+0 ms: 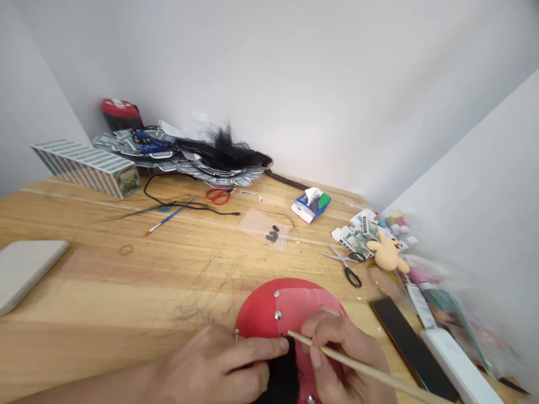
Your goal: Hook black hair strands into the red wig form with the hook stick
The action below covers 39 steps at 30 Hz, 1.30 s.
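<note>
A red domed form studded with silver pins sits at the near edge of the wooden table. My left hand presses a tuft of black hair against the dome, fingers curled over it. My right hand pinches a thin wooden stick whose tip touches the hair on the dome.
Black-handled scissors, a plush toy, a black phone and tubes lie to the right. A tissue pack, a clear bag, red scissors, a brush, a boxed stack and a black wig pile lie behind. A grey pad is at left.
</note>
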{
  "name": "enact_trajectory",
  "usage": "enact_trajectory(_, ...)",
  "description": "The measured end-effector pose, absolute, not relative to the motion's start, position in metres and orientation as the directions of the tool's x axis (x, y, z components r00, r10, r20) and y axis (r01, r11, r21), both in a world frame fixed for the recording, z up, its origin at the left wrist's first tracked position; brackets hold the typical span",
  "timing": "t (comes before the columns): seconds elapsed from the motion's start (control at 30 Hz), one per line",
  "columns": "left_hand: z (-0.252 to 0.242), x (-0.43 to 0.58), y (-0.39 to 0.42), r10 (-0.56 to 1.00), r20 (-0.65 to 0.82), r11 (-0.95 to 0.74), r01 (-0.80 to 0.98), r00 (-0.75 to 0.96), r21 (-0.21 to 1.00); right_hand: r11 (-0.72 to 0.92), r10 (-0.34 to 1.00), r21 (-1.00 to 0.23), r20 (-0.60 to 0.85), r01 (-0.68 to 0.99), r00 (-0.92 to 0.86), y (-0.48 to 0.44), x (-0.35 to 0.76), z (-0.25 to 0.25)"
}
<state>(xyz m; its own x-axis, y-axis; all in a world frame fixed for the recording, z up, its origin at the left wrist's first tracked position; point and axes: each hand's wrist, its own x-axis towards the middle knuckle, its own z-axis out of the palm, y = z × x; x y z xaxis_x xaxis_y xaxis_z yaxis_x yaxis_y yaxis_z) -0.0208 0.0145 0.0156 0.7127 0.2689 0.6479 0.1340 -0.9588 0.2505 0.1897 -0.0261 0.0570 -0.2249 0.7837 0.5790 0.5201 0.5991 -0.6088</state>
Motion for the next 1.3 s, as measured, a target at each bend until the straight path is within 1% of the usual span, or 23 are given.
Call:
enact_trajectory(0.23,0.0155,-0.0213,0.0134,0.275,0.618,-0.958,0.156,0.736,0.24,0.594,0.787,-0.59,0.565,0.547,-0.245,-0.0264,0.1909,0.057)
enact_trajectory(0.33,0.0159,-0.0219,0.0128,0.275,0.595,-0.958,0.16,0.756,0.239,0.601,0.777,-0.574,0.583,0.556,-0.238,-0.0259,0.1906,0.0576)
enact_trajectory(0.5,0.0162,-0.0224,0.0128,0.282,0.565,-0.952,0.153,0.776,0.264,0.598,0.774,-0.545,0.583,0.588,-0.246,-0.0274,0.1906,0.0544)
enact_trajectory(0.63,0.0176,-0.0235,0.0126,0.288,0.555,-0.949,0.156,0.781,0.272,0.611,0.765,-0.554,0.598,0.566,-0.241,-0.028,0.1899,0.0515)
enact_trajectory(0.83,0.0196,-0.0223,0.0129,0.292,0.572,-0.951,0.167,0.766,0.261,0.591,0.788,-0.57,0.561,0.57,-0.255,-0.0269,0.1913,0.0538)
enact_trajectory(1.13,0.0203,-0.0214,0.0136,0.28,0.615,-0.956,0.158,0.738,0.245,0.597,0.78,-0.561,0.574,0.573,-0.25,-0.027,0.1915,0.0522)
enact_trajectory(1.3,0.018,-0.0212,0.0125,0.285,0.616,-0.956,0.167,0.734,0.243,0.568,0.795,-0.547,0.559,0.615,-0.237,-0.028,0.1915,0.0549)
